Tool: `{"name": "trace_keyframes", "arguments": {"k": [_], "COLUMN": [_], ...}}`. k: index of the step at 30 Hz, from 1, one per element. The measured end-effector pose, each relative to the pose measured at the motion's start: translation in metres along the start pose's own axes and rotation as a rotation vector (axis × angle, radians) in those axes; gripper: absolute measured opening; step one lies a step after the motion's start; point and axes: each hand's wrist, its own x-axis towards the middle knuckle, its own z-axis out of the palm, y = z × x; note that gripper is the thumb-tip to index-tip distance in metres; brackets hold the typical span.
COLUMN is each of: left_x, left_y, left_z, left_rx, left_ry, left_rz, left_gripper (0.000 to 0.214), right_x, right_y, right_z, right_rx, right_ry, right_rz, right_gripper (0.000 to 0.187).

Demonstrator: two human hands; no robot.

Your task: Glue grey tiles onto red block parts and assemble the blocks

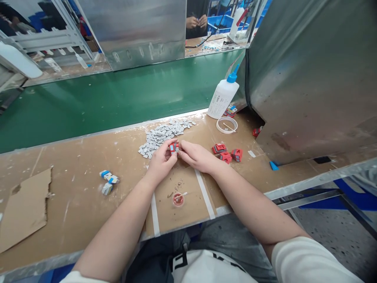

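Note:
A small red toy vehicle part (173, 147) with light blue and grey patches is gripped between the thumb and fingers of my left hand (161, 160). My right hand (196, 156) pinches at the right side of the same part, its fingertips partly hidden. Just beyond my hands lies a heap of small grey flat pieces (163, 135). Several more red toy parts (226, 156) sit to the right of my right hand. Nearer to me is a small round cup (178, 200) of reddish stuff with a thin white stick in it.
A white squeeze bottle (223, 96) with a blue tip leans at the back right, beside a tape roll (226, 125). White and blue toy parts (109, 181) and torn cardboard (26, 208) lie left. Behind runs a green belt (118, 98); beyond it, another person's hands (196, 21) work.

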Motion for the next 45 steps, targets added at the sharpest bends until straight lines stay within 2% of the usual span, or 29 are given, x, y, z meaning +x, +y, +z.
{"name": "trace_keyframes", "arguments": {"k": [7, 12, 20, 24, 29, 35, 40, 45], "left_x": [0.000, 0.000, -0.002, -0.002, -0.003, -0.007, -0.009, -0.011], "left_y": [0.004, 0.005, 0.012, 0.012, 0.013, 0.017, 0.021, 0.025], "left_z": [-0.005, -0.007, -0.002, 0.001, -0.002, -0.008, -0.010, -0.011], "left_rx": [0.024, 0.043, 0.084, 0.089, 0.122, 0.322, 0.411, 0.437], "left_ry": [0.014, 0.027, 0.115, 0.134, 0.077, 0.064, 0.102, 0.128], "left_rz": [-0.023, -0.024, 0.022, 0.031, 0.094, 0.360, 0.489, 0.516], "left_gripper": [0.045, 0.049, 0.044, 0.041, 0.040, 0.037, 0.029, 0.025], "right_x": [0.001, 0.005, 0.007, 0.009, 0.005, 0.000, 0.002, 0.001], "right_y": [0.001, 0.005, 0.007, 0.008, 0.001, -0.009, -0.009, -0.008], "right_z": [0.000, 0.006, 0.020, 0.024, 0.011, -0.002, 0.000, 0.002], "right_rx": [0.085, 0.198, 0.392, 0.419, 0.219, -0.101, -0.206, -0.245], "right_ry": [0.046, 0.098, 0.151, 0.167, 0.164, 0.130, 0.148, 0.153], "right_rz": [-0.073, -0.019, 0.064, 0.045, -0.071, -0.246, -0.362, -0.391], "right_gripper": [0.025, 0.036, 0.039, 0.036, 0.034, 0.022, 0.024, 0.026]}}
